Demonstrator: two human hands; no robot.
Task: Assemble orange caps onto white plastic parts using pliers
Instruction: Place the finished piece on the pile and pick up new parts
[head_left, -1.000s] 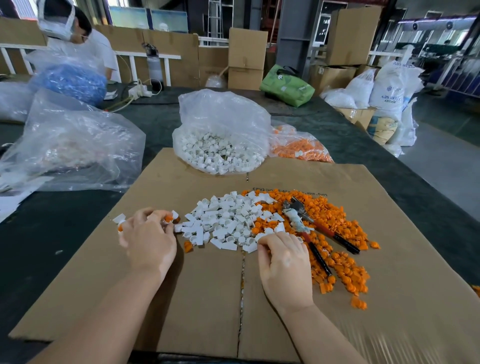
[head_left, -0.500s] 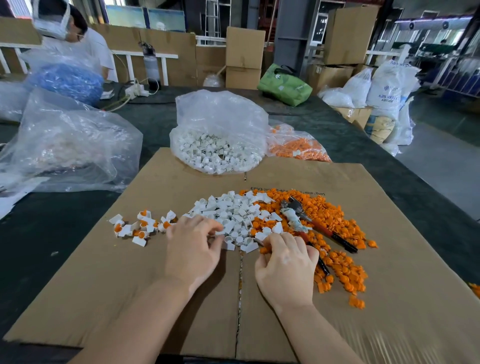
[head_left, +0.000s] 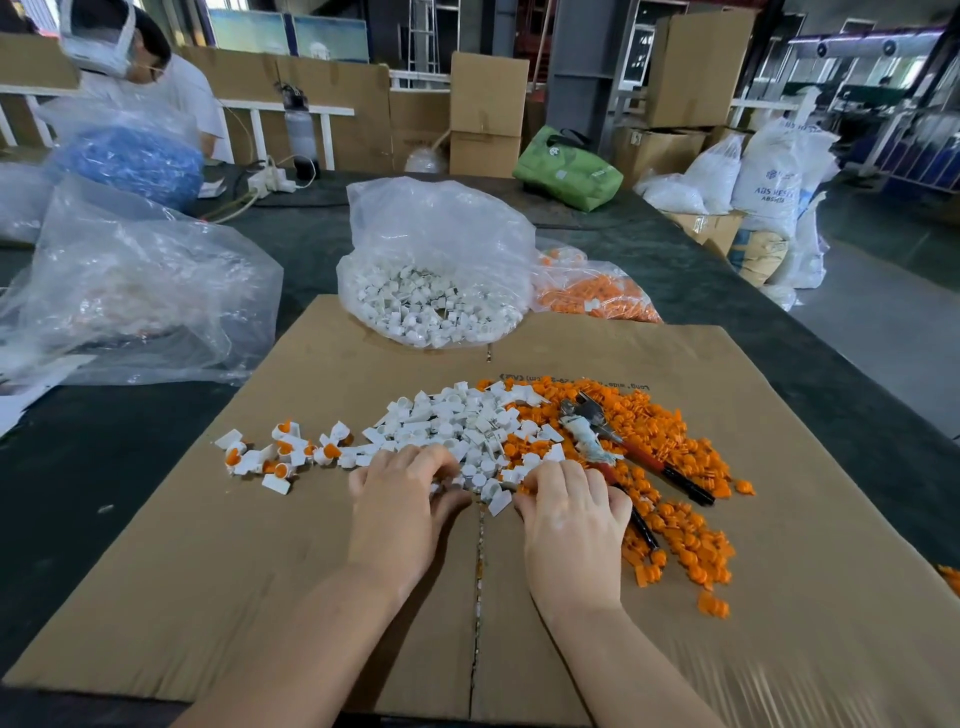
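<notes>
One dark table (head_left: 130, 499) carries one flat cardboard sheet (head_left: 260, 597), printed upside down near its far edge with small lettering too faint to read. Three clear bags sit behind it: a big crumpled one (head_left: 135, 291), one of white parts (head_left: 436, 270), one of orange caps (head_left: 597, 296). A white sack (head_left: 779, 176) off to the side reads "ABS". On the sheet lie two loose piles, white plastic parts (head_left: 457, 426) and orange caps (head_left: 675, 467), too many to count, with one pair of pliers (head_left: 623, 447) across the orange. About nine capped pieces (head_left: 275, 454) lie apart. The left hand (head_left: 402, 499) and right hand (head_left: 571, 512) curl fingers into the pile's near edge; whether either grip holds a piece, I cannot tell.
</notes>
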